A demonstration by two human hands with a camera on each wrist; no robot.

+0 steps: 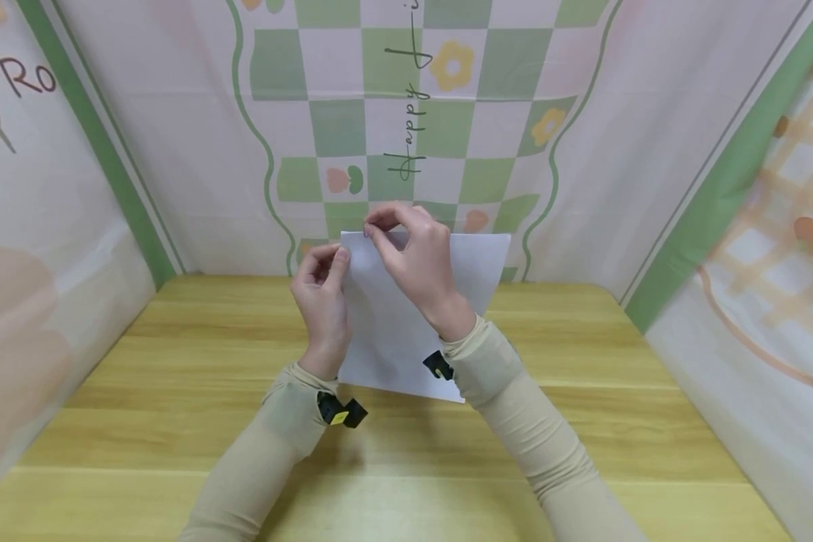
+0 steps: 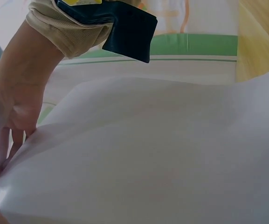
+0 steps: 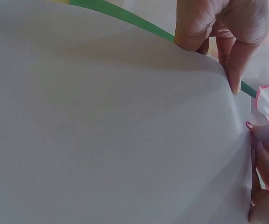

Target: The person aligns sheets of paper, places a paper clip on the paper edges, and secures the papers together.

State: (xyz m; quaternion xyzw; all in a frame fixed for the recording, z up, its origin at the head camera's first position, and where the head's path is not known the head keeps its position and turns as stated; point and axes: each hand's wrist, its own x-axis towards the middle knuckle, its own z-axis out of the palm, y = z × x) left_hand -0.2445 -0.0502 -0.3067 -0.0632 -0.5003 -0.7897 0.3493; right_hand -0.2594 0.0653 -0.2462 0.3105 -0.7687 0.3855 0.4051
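Observation:
A white sheet of paper (image 1: pixel 386 331) stands raised before me over the table. At its upper left edge my left hand (image 1: pixel 323 301) pinches it between thumb and fingers. My right hand (image 1: pixel 416 260) reaches across the sheet, thumb and forefinger meeting at the top edge near that corner. Between those fingertips shows a small pink-red wire loop (image 3: pixel 249 125), like the end of a paper clip; most of it is hidden. In the right wrist view the fingers (image 3: pixel 239 60) of the left hand lie along the paper's edge.
A wood-grain table (image 1: pixel 176 421) spreads beneath both arms. Behind it hangs a printed cloth (image 1: pixel 393 128) with green checks and flowers, and more cloth walls stand at both sides. Each wrist wears a small black camera (image 1: pixel 342 410).

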